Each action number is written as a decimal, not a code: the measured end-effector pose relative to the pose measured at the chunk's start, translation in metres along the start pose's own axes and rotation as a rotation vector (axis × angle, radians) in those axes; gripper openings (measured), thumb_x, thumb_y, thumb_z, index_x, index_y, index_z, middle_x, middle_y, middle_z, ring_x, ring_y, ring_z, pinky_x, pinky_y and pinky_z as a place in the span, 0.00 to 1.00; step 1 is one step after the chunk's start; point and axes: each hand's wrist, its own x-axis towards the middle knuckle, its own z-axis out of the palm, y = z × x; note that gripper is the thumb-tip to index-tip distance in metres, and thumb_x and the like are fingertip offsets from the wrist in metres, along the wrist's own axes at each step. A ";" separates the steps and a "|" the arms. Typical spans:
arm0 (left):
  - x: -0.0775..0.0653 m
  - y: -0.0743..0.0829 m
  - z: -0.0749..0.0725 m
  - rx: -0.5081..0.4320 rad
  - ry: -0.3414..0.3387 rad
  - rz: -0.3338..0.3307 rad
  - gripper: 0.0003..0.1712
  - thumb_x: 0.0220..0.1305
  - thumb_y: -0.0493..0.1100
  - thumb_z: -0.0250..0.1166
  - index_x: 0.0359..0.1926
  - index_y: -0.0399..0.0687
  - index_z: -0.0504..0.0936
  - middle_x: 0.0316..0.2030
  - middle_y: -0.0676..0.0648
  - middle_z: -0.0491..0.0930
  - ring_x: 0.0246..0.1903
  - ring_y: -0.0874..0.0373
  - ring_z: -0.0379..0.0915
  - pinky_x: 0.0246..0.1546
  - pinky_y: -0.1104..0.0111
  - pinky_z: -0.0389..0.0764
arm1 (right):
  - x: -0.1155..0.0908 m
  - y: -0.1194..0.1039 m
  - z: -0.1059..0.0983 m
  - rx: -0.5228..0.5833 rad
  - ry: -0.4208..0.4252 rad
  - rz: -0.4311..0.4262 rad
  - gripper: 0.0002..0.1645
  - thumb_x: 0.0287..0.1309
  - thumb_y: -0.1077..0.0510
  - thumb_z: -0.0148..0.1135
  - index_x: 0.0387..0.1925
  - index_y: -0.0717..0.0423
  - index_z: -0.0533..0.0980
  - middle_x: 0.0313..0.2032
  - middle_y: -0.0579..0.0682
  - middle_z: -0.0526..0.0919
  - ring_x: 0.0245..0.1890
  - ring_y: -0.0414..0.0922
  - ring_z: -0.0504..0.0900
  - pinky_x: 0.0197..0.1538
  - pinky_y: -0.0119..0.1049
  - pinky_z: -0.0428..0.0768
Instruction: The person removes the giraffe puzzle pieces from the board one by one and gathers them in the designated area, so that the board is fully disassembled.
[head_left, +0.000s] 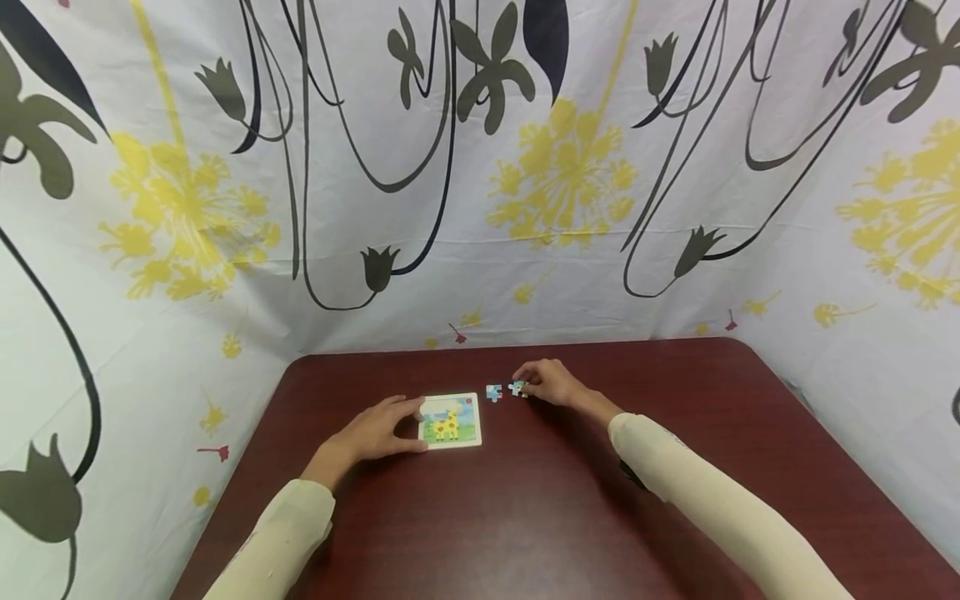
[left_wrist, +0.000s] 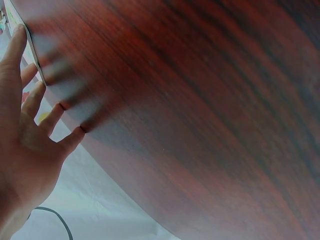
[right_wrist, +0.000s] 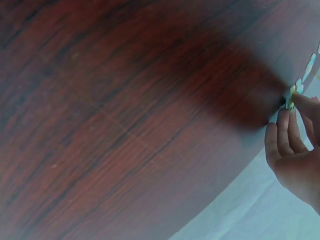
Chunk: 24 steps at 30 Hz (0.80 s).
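A small white-framed puzzle board point(head_left: 450, 419) with a yellow giraffe picture lies on the dark red table. My left hand point(head_left: 381, 429) rests at the board's left side, thumb at its lower edge and fingers spread near its upper left corner. In the left wrist view, the left hand point(left_wrist: 32, 130) has its fingertips along the board's edge and on the wood. To the right of the board, my right hand point(head_left: 552, 382) pinches a puzzle piece point(head_left: 517, 388) between thumb and fingers. The right wrist view shows this piece point(right_wrist: 291, 97) edge-on. Another blue puzzle piece point(head_left: 492, 392) lies between it and the board.
The reddish-brown wooden table point(head_left: 480, 525) has rounded far corners. Behind it and on both sides hangs a white cloth point(head_left: 465, 225) with grey and yellow flower prints, reaching down to the table's far edge.
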 end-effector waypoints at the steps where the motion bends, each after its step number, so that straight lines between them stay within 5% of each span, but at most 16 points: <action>1: 0.001 0.000 0.000 0.000 0.001 0.000 0.36 0.59 0.67 0.75 0.64 0.58 0.80 0.67 0.50 0.74 0.74 0.44 0.61 0.68 0.43 0.68 | 0.000 0.001 0.000 -0.012 0.004 0.007 0.10 0.67 0.64 0.68 0.49 0.59 0.85 0.43 0.53 0.89 0.41 0.48 0.88 0.45 0.41 0.86; 11: 0.001 -0.001 -0.001 0.001 -0.007 -0.010 0.34 0.58 0.68 0.75 0.61 0.61 0.81 0.71 0.51 0.72 0.76 0.43 0.58 0.70 0.41 0.64 | 0.001 0.000 -0.002 -0.020 0.009 0.001 0.09 0.67 0.63 0.68 0.48 0.58 0.87 0.38 0.48 0.90 0.35 0.41 0.87 0.39 0.37 0.84; 24: 0.000 -0.003 0.001 0.004 -0.001 -0.009 0.34 0.58 0.68 0.75 0.61 0.61 0.81 0.71 0.51 0.72 0.76 0.43 0.58 0.70 0.41 0.64 | 0.008 -0.018 0.007 0.052 0.010 -0.052 0.11 0.65 0.63 0.71 0.48 0.60 0.86 0.44 0.54 0.90 0.41 0.46 0.89 0.43 0.38 0.86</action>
